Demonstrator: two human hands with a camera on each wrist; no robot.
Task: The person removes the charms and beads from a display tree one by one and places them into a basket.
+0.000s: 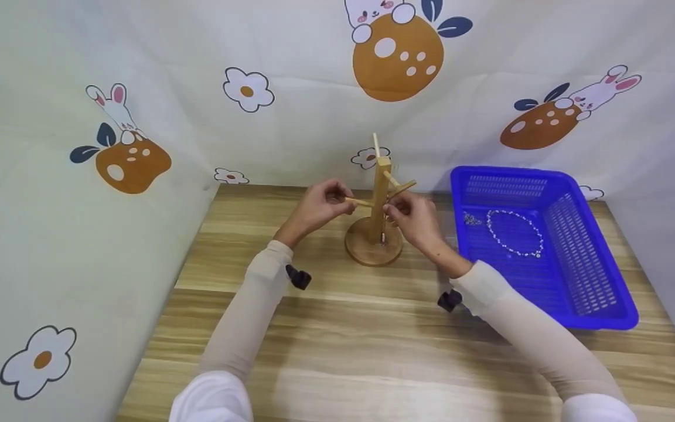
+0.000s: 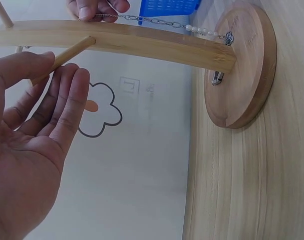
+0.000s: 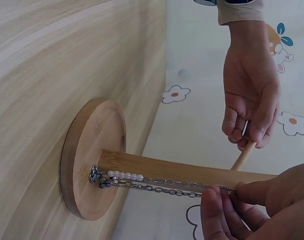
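A wooden jewelry stand [image 1: 379, 193] with a round base [image 1: 367, 253] stands upright between both hands. My left hand [image 1: 316, 208] pinches one of its side pegs [image 2: 74, 54] between thumb and fingers. On the post's other side, my right hand [image 1: 416, 218] pinches the upper end of a silver chain necklace [image 3: 164, 190]. The chain runs down along the post, with a short row of white pearls [image 3: 125, 175] near its lower end. That end gathers at the base. Part of the chain is hidden behind my right fingers.
To the right is a blue plastic basket [image 1: 548, 323]. Inside it lie a beaded necklace [image 1: 514, 233] and a small heap of chain [image 1: 471, 219]. Other pegs [image 1: 376, 145] stick out near the stand's top. A printed cloth [image 1: 302, 140] hangs close behind the wooden table [image 1: 337, 351].
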